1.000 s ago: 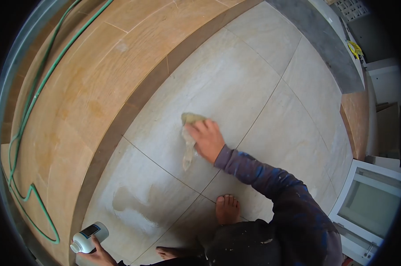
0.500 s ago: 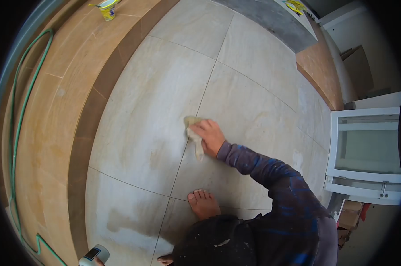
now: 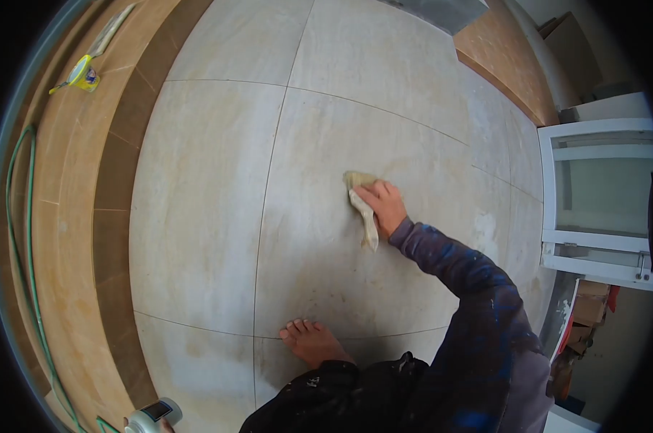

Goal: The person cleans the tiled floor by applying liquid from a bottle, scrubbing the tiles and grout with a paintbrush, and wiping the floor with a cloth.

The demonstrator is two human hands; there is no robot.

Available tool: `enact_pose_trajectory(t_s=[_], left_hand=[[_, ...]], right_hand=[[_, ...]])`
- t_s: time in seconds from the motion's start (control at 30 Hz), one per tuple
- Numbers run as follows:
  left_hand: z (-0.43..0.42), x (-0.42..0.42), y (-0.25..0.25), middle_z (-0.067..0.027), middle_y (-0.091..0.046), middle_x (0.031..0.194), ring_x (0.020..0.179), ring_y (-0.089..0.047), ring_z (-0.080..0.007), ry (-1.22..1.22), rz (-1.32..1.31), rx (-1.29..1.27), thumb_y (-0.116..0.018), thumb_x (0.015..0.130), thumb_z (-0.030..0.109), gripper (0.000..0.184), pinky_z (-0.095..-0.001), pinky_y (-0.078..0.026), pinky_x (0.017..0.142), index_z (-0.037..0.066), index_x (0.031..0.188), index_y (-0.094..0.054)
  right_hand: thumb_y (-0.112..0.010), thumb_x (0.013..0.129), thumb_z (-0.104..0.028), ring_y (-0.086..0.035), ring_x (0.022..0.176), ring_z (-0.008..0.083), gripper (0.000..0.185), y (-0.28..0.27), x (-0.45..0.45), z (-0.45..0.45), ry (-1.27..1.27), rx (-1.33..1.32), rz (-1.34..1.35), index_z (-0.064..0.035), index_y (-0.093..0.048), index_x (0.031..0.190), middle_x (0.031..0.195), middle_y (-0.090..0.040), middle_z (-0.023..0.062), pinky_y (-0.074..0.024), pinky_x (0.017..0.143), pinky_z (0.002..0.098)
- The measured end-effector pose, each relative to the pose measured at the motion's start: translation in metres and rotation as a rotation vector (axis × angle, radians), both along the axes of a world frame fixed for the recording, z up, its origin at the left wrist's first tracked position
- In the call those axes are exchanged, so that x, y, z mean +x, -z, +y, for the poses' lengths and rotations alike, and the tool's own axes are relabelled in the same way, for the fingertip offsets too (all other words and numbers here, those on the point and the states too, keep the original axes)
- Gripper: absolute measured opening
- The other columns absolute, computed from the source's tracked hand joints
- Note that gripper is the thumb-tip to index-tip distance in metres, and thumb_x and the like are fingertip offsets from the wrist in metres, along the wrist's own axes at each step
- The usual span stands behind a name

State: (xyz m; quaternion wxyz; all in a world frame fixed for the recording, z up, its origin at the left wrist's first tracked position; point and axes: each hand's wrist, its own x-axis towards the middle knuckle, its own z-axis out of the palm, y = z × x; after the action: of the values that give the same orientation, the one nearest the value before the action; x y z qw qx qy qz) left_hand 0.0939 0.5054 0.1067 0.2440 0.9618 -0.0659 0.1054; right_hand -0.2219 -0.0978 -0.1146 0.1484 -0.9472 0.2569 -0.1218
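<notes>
1. On pale floor tiles [image 3: 196, 187], beside a tan step [image 3: 74, 155].
2. Grips the brush [image 3: 359, 205] on the tiles with the right hand [image 3: 388, 206]; points it bristles-forward, slightly left, handle-back.
3. Clasps the white bottle [image 3: 152, 415] in the left hand [image 3: 167, 426], mostly out of view.
4. Plants a bare foot [image 3: 315, 344] behind the brush, well apart from the green hose [image 3: 32, 274].

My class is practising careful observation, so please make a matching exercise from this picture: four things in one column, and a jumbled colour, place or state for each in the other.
Column one
1. Brush
2. Hose
3. Bottle
4. Tub

Column two
A. Yellow, on the brown ledge
B. Held in the left hand, at the bottom edge of the picture
C. Held in the right hand, over the pale floor tiles
D. Green, long and thin, at the left side of the picture

Right pairs: 1-C, 2-D, 3-B, 4-A
</notes>
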Motion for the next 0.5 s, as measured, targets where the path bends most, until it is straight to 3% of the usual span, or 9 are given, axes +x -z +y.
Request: enact_pose_trajectory(t_s=[0.07, 0.13, 0.2, 0.23, 0.3, 0.33, 0.37, 0.43, 0.5], left_hand=[[-0.010, -0.001, -0.010, -0.0284, -0.052, 0.148, 0.133, -0.056, -0.0383, 0.055, 0.042, 0.023, -0.090, 0.088, 0.035, 0.103, -0.0487, -0.047, 0.114, -0.004, 0.160, -0.027], [-0.018, 0.001, -0.024, -0.0290, -0.052, 0.148, 0.133, -0.056, -0.0389, 0.128, 0.071, 0.050, -0.091, 0.087, 0.036, 0.105, -0.0489, -0.048, 0.113, -0.004, 0.160, -0.027], [-0.027, 0.005, -0.041, -0.0296, -0.052, 0.148, 0.133, -0.057, -0.0394, 0.234, 0.097, 0.107, -0.091, 0.086, 0.037, 0.106, -0.0492, -0.048, 0.113, -0.005, 0.160, -0.027], [-0.035, 0.008, -0.049, -0.0299, -0.052, 0.147, 0.132, -0.057, -0.0397, 0.298, 0.115, 0.156, -0.092, 0.086, 0.037, 0.107, -0.0493, -0.048, 0.113, -0.005, 0.160, -0.027], [-0.053, 0.019, -0.056, -0.0305, -0.052, 0.147, 0.132, -0.057, -0.0402, 0.434, 0.154, 0.265, -0.092, 0.085, 0.038, 0.108, -0.0495, -0.048, 0.113, -0.005, 0.159, -0.027], [-0.065, 0.023, -0.056, -0.0308, -0.052, 0.147, 0.132, -0.057, -0.0405, 0.499, 0.172, 0.319, -0.093, 0.085, 0.038, 0.109, -0.0496, -0.049, 0.112, -0.006, 0.159, -0.027], [-0.079, 0.025, -0.045, -0.0194, -0.051, 0.148, 0.136, -0.054, -0.0305, 0.514, 0.301, 0.019, -0.079, 0.095, 0.015, 0.082, -0.0447, -0.043, 0.117, -0.001, 0.160, -0.032], [-0.122, 0.033, -0.048, -0.0188, -0.052, 0.146, 0.135, -0.054, -0.0300, 0.649, 0.243, 0.073, -0.078, 0.093, 0.011, 0.082, -0.0442, -0.043, 0.117, -0.002, 0.159, -0.032], [-0.149, 0.041, -0.039, -0.0175, -0.052, 0.145, 0.135, -0.054, -0.0290, 0.726, 0.222, 0.047, -0.078, 0.090, 0.005, 0.082, -0.0438, -0.042, 0.118, -0.003, 0.158, -0.033]], right_hand=[[-0.073, 0.065, -0.006, -0.056, 0.120, 0.0279, 0.084, -0.011, -0.059, 0.126, -0.332, 0.074, 0.106, -0.0185, -0.061, 0.148, 0.127, -0.061, 0.0048, -0.0452, 0.104, 0.0477], [-0.076, 0.062, -0.010, -0.056, 0.120, 0.0268, 0.088, -0.009, -0.108, 0.174, -0.645, 0.208, 0.133, -0.0220, -0.061, 0.148, 0.125, -0.061, 0.0029, -0.0444, 0.107, 0.0489], [-0.077, 0.064, -0.010, -0.056, 0.120, 0.0259, 0.085, -0.003, -0.113, 0.105, -0.486, 0.025, 0.144, -0.0235, -0.062, 0.147, 0.122, -0.061, 0.0011, -0.0431, 0.109, 0.0490], [-0.075, 0.068, -0.008, -0.057, 0.118, 0.0263, 0.078, 0.003, -0.108, 0.053, -0.266, -0.081, 0.231, -0.0222, -0.064, 0.144, 0.120, -0.062, 0.0018, -0.0430, 0.106, 0.0493], [-0.070, 0.079, -0.005, -0.057, 0.115, 0.0328, 0.058, -0.009, -0.078, -0.062, 0.280, -0.078, 0.098, -0.0162, -0.068, 0.136, 0.118, -0.063, 0.0097, -0.0433, 0.096, 0.0478], [-0.067, 0.085, -0.005, -0.058, 0.114, 0.0337, 0.049, 0.013, -0.071, -0.122, 0.536, -0.076, 0.035, -0.0150, -0.069, 0.133, 0.114, -0.063, 0.0111, -0.0441, 0.095, 0.0470], [-0.065, 0.088, -0.005, -0.058, 0.112, 0.0345, 0.044, 0.015, -0.063, -0.147, 0.691, -0.012, -0.004, -0.0144, -0.069, 0.131, 0.110, -0.064, 0.0114, -0.0446, 0.095, 0.0471], [-0.065, 0.085, -0.003, -0.058, 0.113, 0.0351, 0.047, 0.014, -0.059, -0.092, 0.496, -0.103, -0.087, -0.0129, -0.069, 0.131, 0.113, -0.065, 0.0117, -0.0448, 0.095, 0.0485], [-0.065, 0.073, 0.002, -0.056, 0.117, 0.0352, 0.065, 0.012, -0.080, 0.039, 0.247, 0.030, -0.083, -0.0137, -0.068, 0.136, 0.124, -0.063, 0.0086, -0.0450, 0.102, 0.0485]])
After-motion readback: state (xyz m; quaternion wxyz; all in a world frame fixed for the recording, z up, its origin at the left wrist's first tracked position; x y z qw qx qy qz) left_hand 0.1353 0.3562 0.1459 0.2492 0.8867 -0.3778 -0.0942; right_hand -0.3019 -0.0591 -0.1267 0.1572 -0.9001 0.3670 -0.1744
